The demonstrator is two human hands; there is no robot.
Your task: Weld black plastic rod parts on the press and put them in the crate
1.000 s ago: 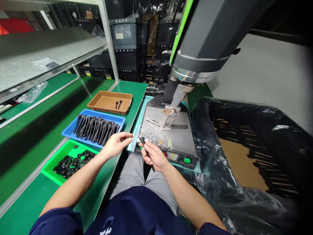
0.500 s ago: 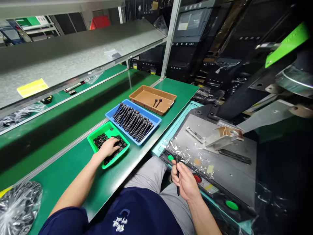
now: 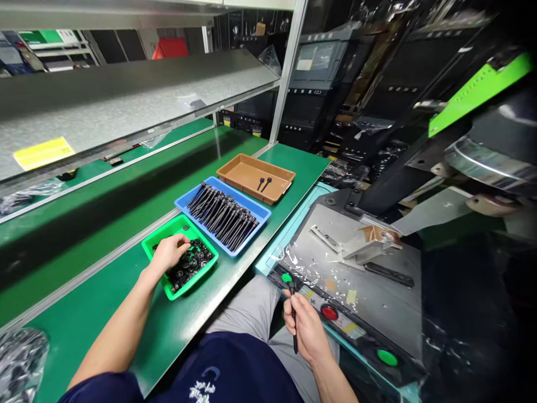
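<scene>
Over the green tray (image 3: 171, 295) my left hand (image 3: 170, 252) is closed, thumb and fingertips together; whatever is pinched there is too small to make out. Small black plastic caps (image 3: 195, 260) fill much of that tray. My right hand (image 3: 308, 324) grips a black rod with a thicker head (image 3: 294, 330), held upright with the head on top, in front of the machine. Similar black rods (image 3: 222, 215) lie side by side in the blue tray (image 3: 265, 212). Two more rods (image 3: 264, 183) rest in the brown tray (image 3: 239, 168).
To the right stands a press-like machine with a metal plate (image 3: 377, 302), a fixture (image 3: 369, 243), green buttons (image 3: 386, 357) and a red button (image 3: 329, 312). A grey shelf (image 3: 126, 101) overhangs the green table (image 3: 176, 341). A plastic bag (image 3: 20, 364) lies at left.
My left hand has lifted a little out of the caps and its fingers have drawn together. My right hand still holds the rod upright. The whole view has shifted slightly.
</scene>
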